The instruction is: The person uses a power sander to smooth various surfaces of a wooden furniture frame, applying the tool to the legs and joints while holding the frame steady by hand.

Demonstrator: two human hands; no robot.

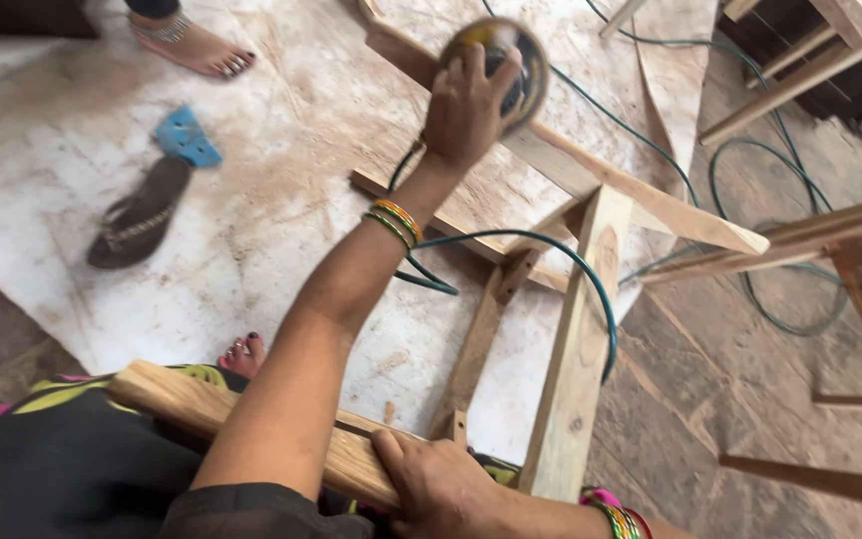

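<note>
Your right hand (pixel 441 484) clamps the wooden rail (pixel 251 424); your left hand (pixel 466 105) grips the sander (pixel 511 65), its green cable (pixel 551 250) looping across the frame (pixel 581 349).

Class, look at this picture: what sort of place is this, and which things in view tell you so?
Probably an informal woodworking or furniture workshop on a floor. A raw wooden frame is being made, one hand grips a round power sander, and its green cable trails over the dusty floor sheet.

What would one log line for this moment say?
left hand grips sander at frame | right hand holds rail | cable loops over frame
</note>
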